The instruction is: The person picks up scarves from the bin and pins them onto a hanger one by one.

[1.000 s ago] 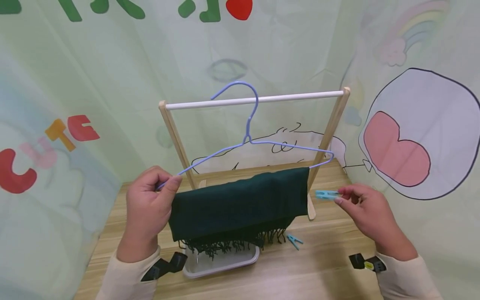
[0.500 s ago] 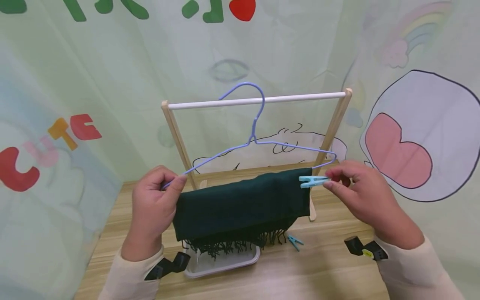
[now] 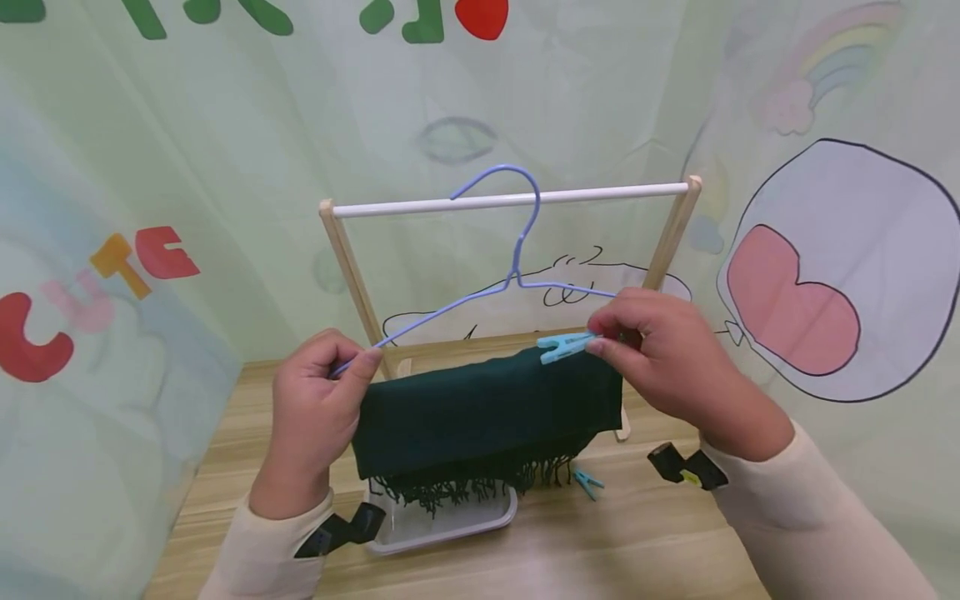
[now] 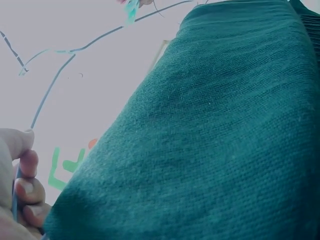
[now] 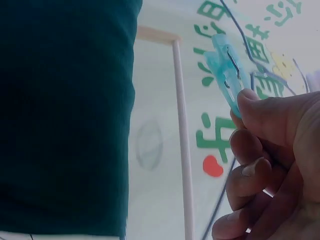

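Observation:
A dark green fringed scarf [image 3: 480, 408] hangs folded over the lower bar of a blue wire hanger [image 3: 450, 307]. My left hand [image 3: 318, 408] grips the hanger's left corner beside the scarf's edge. Between thumb and fingers my right hand [image 3: 667, 358] pinches a light blue clothespin [image 3: 564, 346]. Its jaws are parted and point left, in front of the scarf's top edge in the head view. In the right wrist view the clothespin [image 5: 227, 70] is apart from the cloth. The hanger's right corner is hidden behind my right hand.
A wooden rack with a white rail [image 3: 615, 194] stands behind the hanger. Under the scarf sits a white plastic tray [image 3: 450, 537]. Another blue clothespin [image 3: 587, 483] lies on the wooden table [image 3: 585, 550]. Printed curtains [image 3: 247, 125] surround the table.
My right hand has carried the clothespin left and upward, from beside the scarf to in front of its upper right part. My left hand and the hanger have shifted slightly right.

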Tool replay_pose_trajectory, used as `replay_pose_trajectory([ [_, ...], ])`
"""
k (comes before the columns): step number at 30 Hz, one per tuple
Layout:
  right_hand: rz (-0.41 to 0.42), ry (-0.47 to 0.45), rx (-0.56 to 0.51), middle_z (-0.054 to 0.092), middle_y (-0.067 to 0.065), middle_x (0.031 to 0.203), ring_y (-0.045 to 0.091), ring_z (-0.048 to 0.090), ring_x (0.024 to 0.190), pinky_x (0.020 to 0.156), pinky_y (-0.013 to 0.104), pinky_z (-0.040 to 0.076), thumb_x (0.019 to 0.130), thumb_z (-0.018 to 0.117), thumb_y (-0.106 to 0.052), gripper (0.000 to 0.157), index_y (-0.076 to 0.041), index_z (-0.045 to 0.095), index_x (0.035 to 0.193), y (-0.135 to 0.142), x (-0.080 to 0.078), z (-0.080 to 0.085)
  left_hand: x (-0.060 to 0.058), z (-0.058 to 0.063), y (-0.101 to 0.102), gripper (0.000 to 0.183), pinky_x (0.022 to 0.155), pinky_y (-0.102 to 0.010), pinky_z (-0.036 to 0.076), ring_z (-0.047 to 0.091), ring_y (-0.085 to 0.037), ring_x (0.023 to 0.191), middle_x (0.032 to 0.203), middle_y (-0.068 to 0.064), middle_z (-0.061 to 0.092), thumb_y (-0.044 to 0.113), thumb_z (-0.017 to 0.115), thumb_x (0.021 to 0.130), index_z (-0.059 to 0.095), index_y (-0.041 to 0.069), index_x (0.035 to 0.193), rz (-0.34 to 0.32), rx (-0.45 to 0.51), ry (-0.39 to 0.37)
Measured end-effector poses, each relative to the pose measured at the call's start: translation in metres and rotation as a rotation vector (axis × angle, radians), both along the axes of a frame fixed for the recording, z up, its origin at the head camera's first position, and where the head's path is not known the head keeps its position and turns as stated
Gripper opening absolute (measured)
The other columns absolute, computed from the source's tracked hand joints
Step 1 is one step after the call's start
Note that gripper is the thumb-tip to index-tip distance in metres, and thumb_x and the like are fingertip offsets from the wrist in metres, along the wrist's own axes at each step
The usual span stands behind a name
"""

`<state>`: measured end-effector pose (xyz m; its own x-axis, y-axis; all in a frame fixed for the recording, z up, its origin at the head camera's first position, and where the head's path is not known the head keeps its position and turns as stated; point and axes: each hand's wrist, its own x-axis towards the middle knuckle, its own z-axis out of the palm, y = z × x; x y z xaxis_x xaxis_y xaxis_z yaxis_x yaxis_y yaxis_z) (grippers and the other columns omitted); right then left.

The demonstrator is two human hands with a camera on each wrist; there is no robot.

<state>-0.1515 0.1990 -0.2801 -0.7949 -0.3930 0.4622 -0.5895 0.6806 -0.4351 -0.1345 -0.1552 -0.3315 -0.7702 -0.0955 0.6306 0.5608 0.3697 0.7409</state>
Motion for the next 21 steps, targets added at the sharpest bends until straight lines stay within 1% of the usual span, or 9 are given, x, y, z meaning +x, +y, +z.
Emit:
replay_pose_trajectory([
  [8, 0.044, -0.040, 0.034, 0.068, -0.002, 0.091, 0.016, 0.058, 0.084, 0.072, 0.036, 0.052, 0.096, 0.077, -0.010, 0.005, -0.012, 0.078, 0.101, -0.028, -0.005, 0.000, -0.001, 0.000, 0.003, 0.021, 0.055, -0.027, 0.035, 0.043, -0.013, 0.063, 0.069, 0.002, 0.047, -0.005, 0.072, 0.094, 0.066, 0.003, 0.076, -0.009, 0.007, -0.024],
  [17, 0.133, 0.015, 0.079, 0.068, -0.002, 0.091, 0.017, 0.064, 0.088, 0.078, 0.037, 0.055, 0.093, 0.080, -0.011, 0.006, -0.010, 0.078, 0.099, -0.067, -0.006, 0.000, -0.003, -0.002, 0.007, 0.023, 0.055, -0.027, 0.034, 0.043, -0.013, 0.064, 0.069, 0.002, 0.047, -0.006, 0.073, 0.093, 0.065, 0.003, 0.074, -0.019, 0.010, -0.022],
  [21, 0.139, 0.024, 0.124, 0.069, -0.004, 0.093, 0.014, 0.067, 0.089, 0.077, 0.034, 0.056, 0.095, 0.080, -0.014, 0.006, -0.012, 0.078, 0.101, -0.081, -0.007, -0.004, -0.003, -0.003, 0.008, 0.023, 0.056, -0.027, 0.034, 0.043, -0.013, 0.064, 0.069, 0.003, 0.047, -0.006, 0.073, 0.093, 0.064, 0.003, 0.073, -0.016, 0.021, -0.026],
])
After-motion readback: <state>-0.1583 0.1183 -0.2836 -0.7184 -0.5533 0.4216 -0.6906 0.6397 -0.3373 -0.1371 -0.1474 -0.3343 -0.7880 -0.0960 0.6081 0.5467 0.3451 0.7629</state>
